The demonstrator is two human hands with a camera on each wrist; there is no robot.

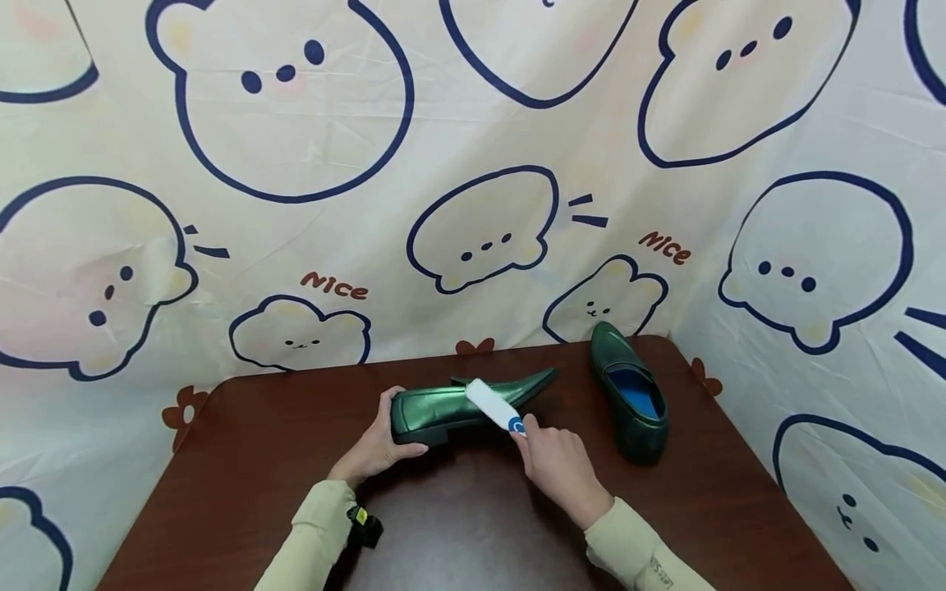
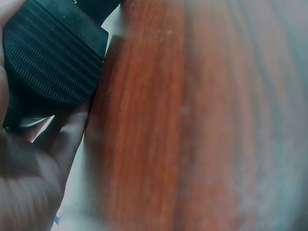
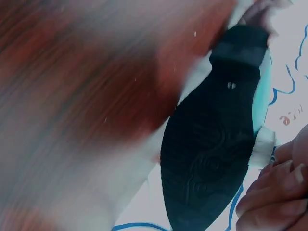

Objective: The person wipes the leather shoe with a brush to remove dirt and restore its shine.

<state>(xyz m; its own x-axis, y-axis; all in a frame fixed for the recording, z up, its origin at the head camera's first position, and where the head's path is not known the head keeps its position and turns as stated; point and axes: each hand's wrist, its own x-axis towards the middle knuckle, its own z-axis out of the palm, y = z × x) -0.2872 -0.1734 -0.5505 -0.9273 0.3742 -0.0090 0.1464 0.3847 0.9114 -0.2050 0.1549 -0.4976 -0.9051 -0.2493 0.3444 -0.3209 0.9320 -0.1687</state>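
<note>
My left hand (image 1: 375, 450) grips a shiny green loafer (image 1: 432, 413) by its heel end, thumb low and fingers behind. The loafer is turned on its side, its pointed toe to the right. In the left wrist view the ridged black heel (image 2: 50, 60) sits against the fingers. My right hand (image 1: 559, 466) holds a white brush (image 1: 491, 403) with a blue mark by its near end, its head over the loafer's upper near the toe. The right wrist view shows the loafer's dark sole (image 3: 207, 139), with the brush's pale bristles (image 3: 262, 149) beside its edge.
A second green loafer (image 1: 640, 439) with a blue insole stands upright at the right of the brown table (image 1: 473, 533), toe toward the back. Behind and beside the table hangs a white cloth (image 1: 480, 131) with bear drawings. A small black device (image 1: 365, 527) is at my left wrist.
</note>
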